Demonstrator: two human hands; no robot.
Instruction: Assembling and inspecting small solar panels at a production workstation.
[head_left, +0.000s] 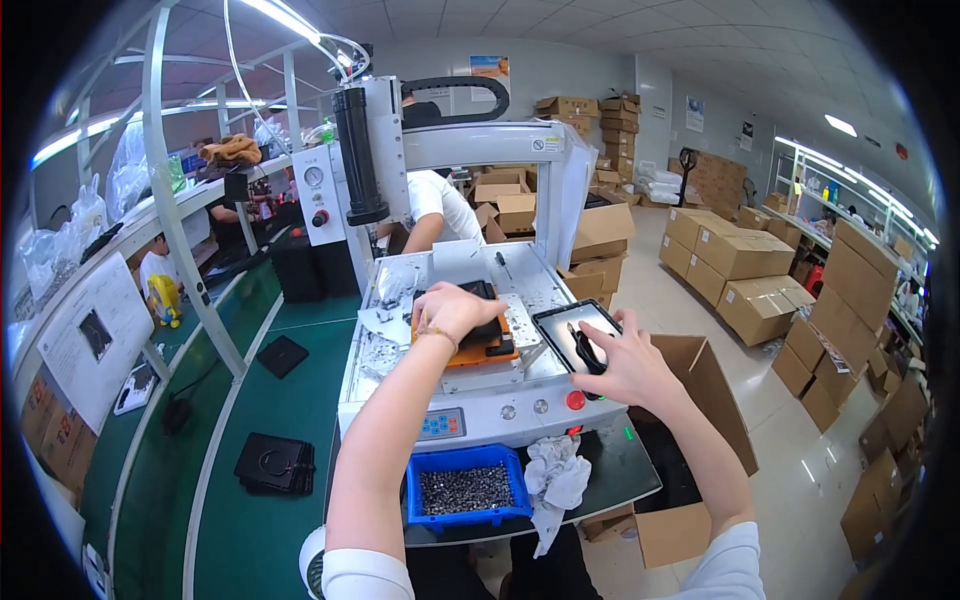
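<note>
My left hand [452, 312] is over an orange fixture [508, 346] on the machine bed, its fingers bent onto a flat black plastic part [484, 334] that sits in the fixture. Part of that piece is hidden by the hand. To the right, my right hand [632, 362] is curled round a dark tool with black curved handles [591, 352], perhaps pliers; its exact kind is hard to make out. Below the tool lies a black-rimmed tray [548, 326] with a shiny light bottom, at the right edge of the bed.
A blue bin [468, 518] of small dark metal pieces stands in front, beside a crumpled white cloth [556, 474]. A red button [575, 400] sits on the machine's front. Black flat cases [275, 464] lie on the green bench at left. An open carton [715, 395] stands at right; a co-worker [440, 205] is behind.
</note>
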